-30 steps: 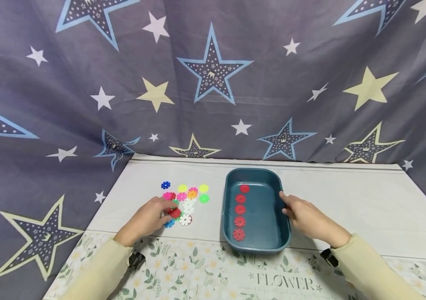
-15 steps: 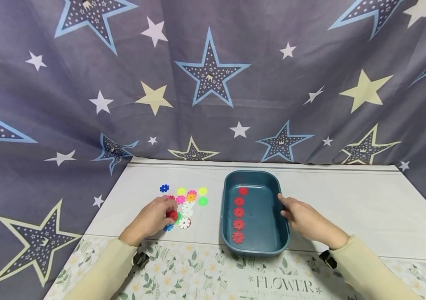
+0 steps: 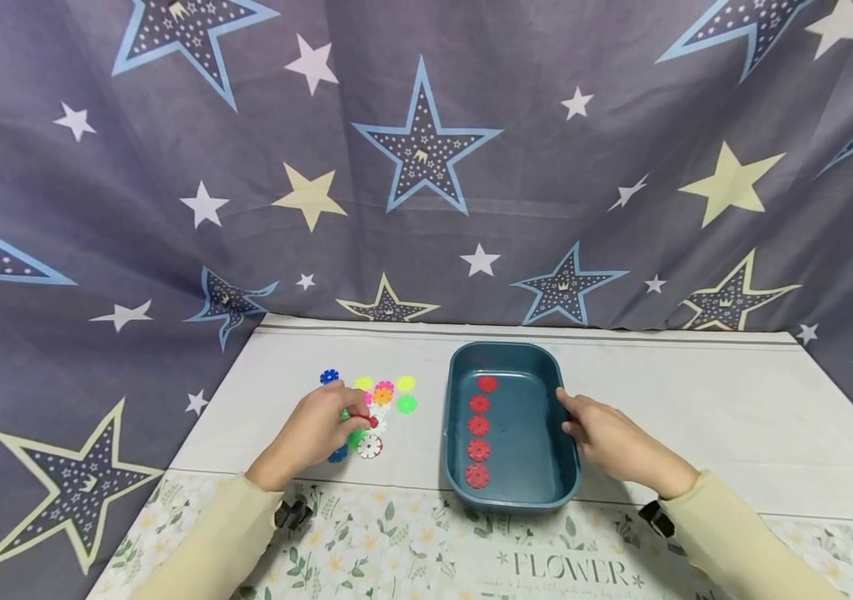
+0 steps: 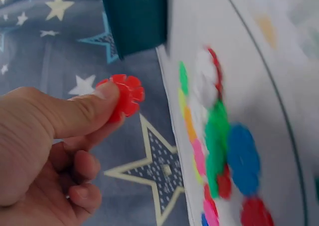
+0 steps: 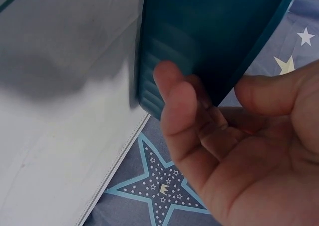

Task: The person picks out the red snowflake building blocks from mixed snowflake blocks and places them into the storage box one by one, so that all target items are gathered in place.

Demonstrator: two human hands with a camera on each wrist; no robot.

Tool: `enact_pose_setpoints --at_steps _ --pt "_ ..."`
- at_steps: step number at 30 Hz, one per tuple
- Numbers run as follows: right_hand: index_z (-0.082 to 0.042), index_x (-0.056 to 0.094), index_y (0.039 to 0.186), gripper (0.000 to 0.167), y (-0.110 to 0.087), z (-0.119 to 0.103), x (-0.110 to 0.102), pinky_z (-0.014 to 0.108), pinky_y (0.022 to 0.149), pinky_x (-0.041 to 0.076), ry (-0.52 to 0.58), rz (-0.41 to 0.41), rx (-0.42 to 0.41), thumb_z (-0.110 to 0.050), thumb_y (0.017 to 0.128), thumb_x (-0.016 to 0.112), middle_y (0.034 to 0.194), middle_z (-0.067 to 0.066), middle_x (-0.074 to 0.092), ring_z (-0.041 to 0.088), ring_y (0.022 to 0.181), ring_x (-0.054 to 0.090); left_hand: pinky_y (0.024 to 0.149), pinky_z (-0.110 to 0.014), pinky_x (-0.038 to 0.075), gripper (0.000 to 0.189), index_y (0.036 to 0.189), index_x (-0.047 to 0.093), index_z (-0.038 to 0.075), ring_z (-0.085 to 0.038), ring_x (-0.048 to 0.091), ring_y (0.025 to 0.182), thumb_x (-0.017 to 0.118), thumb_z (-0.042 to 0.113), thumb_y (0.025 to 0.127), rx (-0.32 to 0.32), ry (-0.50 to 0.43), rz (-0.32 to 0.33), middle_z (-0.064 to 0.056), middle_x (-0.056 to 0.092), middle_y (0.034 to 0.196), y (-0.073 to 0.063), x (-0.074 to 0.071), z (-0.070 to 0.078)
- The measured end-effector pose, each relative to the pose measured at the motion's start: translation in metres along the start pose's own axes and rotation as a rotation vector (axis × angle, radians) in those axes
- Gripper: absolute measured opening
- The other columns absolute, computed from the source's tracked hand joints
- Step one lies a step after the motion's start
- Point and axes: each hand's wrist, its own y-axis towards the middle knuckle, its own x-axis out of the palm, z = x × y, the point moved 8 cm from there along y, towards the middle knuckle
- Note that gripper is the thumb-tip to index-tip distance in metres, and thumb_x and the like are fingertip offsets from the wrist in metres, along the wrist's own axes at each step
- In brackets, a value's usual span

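Observation:
My left hand (image 3: 311, 432) pinches a red toothed plastic disc (image 4: 128, 94) between thumb and forefinger, above a loose group of similar discs. That group has white (image 3: 369, 447), green (image 3: 407, 404), blue (image 3: 329, 377), yellow, pink, orange and red pieces, some overlapping. The left hand hides part of it. To its right stands a dark teal plastic basin (image 3: 534, 450). A column of several red discs (image 3: 479, 425) lies along the basin's left side. My right hand (image 3: 616, 435) holds the basin's right wall, thumb at the rim and fingers against the outside (image 5: 179, 106).
The table has a white cloth (image 3: 696, 417), with a floral band (image 3: 366, 533) along the front. A grey star-patterned curtain (image 3: 516, 208) hangs behind the table and at its left. Black straps with cameras (image 3: 293, 514) sit on both wrists.
My left hand has lifted the red disc off the group and moved slightly right with it. The right hand stays at the basin's wall. The head view has shifted slightly.

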Motion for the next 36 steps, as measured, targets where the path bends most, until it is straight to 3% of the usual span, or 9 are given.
enact_pose_setpoints --at_steps 3,5,16,21,24,27,31,36 --pt "0.015 0.04 0.134 0.046 0.0 0.001 0.0 0.031 0.063 0.042 0.004 -0.001 0.006 -0.002 0.093 0.055 0.108 0.02 0.06 0.015 0.082 0.055 0.065 -0.028 0.044 0.018 0.072 0.065 0.022 -0.009 0.053 0.07 0.082 0.015 0.073 0.036 -0.017 0.021 0.017 0.058 0.069 0.007 -0.002 0.013" --pt "0.015 0.04 0.134 0.047 0.0 0.002 0.0 0.031 0.063 0.041 0.003 -0.002 0.009 -0.002 0.093 0.055 0.104 0.017 0.06 0.014 0.079 0.053 0.063 -0.027 0.044 0.016 0.072 0.066 0.023 -0.01 0.052 0.069 0.081 0.017 0.073 0.065 -0.016 0.026 0.017 0.058 0.07 0.012 -0.003 0.022" --pt "0.015 0.039 0.134 0.047 0.001 0.003 0.001 0.031 0.062 0.04 0.003 -0.011 0.015 -0.002 0.093 0.055 0.101 0.014 0.06 0.012 0.076 0.051 0.058 -0.023 0.041 0.011 0.074 0.069 0.019 -0.012 0.053 0.068 0.08 0.02 0.074 0.181 -0.095 0.03 0.015 0.061 0.071 0.031 0.001 0.054" --pt "0.015 0.04 0.134 0.046 0.002 0.003 0.0 0.03 0.062 0.039 0.003 -0.011 0.01 -0.002 0.094 0.055 0.105 0.017 0.06 0.013 0.077 0.051 0.062 -0.021 0.04 0.009 0.078 0.071 0.019 -0.007 0.049 0.068 0.08 0.018 0.075 0.281 -0.104 -0.005 0.014 0.062 0.074 0.04 0.01 0.09" --pt "0.015 0.04 0.134 0.046 0.002 0.003 0.0 0.03 0.062 0.04 0.003 -0.009 0.008 -0.002 0.094 0.055 0.107 0.018 0.06 0.013 0.077 0.051 0.063 -0.02 0.039 0.009 0.078 0.071 0.019 -0.006 0.046 0.067 0.08 0.019 0.076 0.371 -0.06 -0.056 0.014 0.063 0.074 0.047 0.023 0.121" --pt "0.015 0.04 0.134 0.046 0.002 0.003 -0.001 0.03 0.062 0.04 0.002 -0.008 0.008 -0.002 0.093 0.055 0.108 0.019 0.06 0.013 0.078 0.052 0.061 -0.02 0.037 0.014 0.071 0.067 0.022 -0.005 0.044 0.065 0.079 0.022 0.077 0.415 0.029 -0.138 0.017 0.059 0.069 0.054 0.044 0.15" --pt "0.015 0.04 0.134 0.046 0.002 0.004 -0.001 0.03 0.061 0.039 0.009 -0.012 0.013 -0.002 0.093 0.055 0.103 0.016 0.06 0.012 0.074 0.05 0.057 -0.022 0.037 0.027 0.062 0.057 0.025 -0.004 0.045 0.058 0.077 0.023 0.079 0.392 0.158 -0.284 0.019 0.05 0.058 0.062 0.079 0.177" --pt "0.015 0.038 0.135 0.047 0.001 0.005 0.001 0.03 0.061 0.038 0.022 -0.031 0.024 -0.002 0.094 0.054 0.097 0.011 0.06 0.012 0.071 0.048 0.054 -0.025 0.04 0.03 0.061 0.054 0.023 -0.006 0.048 0.052 0.072 0.017 0.083 0.343 0.288 -0.379 0.012 0.048 0.055 0.071 0.11 0.196"
